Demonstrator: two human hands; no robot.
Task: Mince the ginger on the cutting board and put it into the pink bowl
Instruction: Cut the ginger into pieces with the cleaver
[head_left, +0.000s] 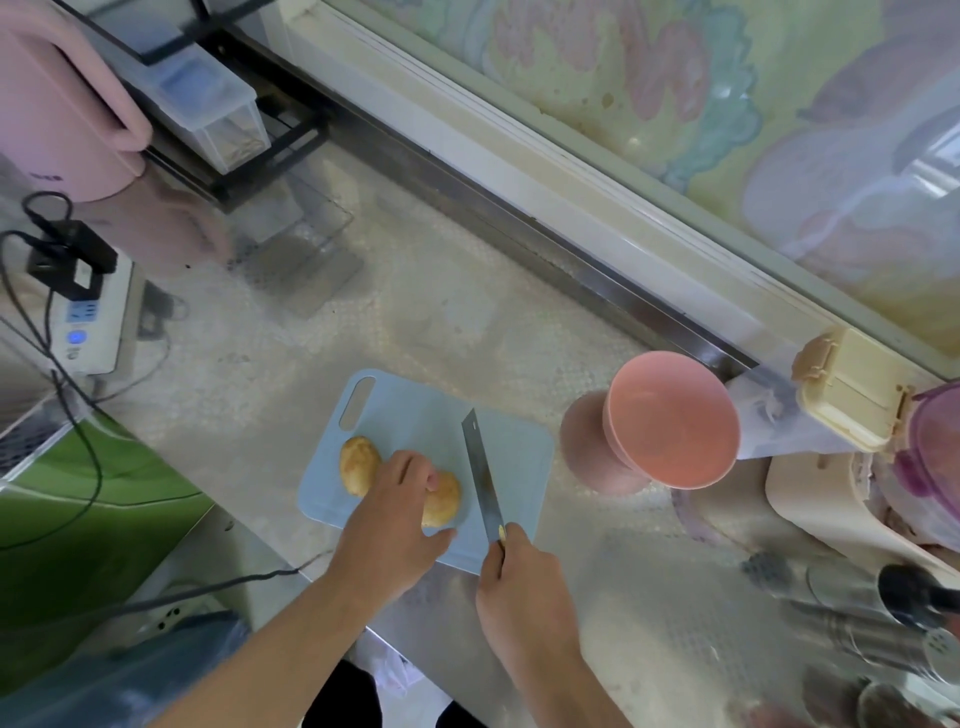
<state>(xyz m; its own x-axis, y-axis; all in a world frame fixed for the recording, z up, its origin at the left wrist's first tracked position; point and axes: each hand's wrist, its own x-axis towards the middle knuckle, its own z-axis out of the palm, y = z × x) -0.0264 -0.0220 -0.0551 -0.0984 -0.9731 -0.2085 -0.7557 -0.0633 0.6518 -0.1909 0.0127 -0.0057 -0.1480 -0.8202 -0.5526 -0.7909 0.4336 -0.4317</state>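
Observation:
A light blue cutting board (415, 415) lies on the counter in front of me. A knobby piece of yellow-brown ginger (358, 465) lies across it. My left hand (395, 514) holds the ginger's middle and hides that part; the right end (444, 501) shows beyond my fingers. My right hand (519, 582) grips the handle of a knife (480, 467). Its blade stands edge-down on the board just right of the ginger. The pink bowl (670, 421) stands on the counter to the right of the board with nothing visible inside.
A cream lidded box (852, 387) and a purple-lidded container (935, 441) sit at the right. Metal shakers (857, 613) lie at the lower right. A power strip with cables (88, 317) and a pink kettle (57, 104) are at the left. The counter edge runs below the board.

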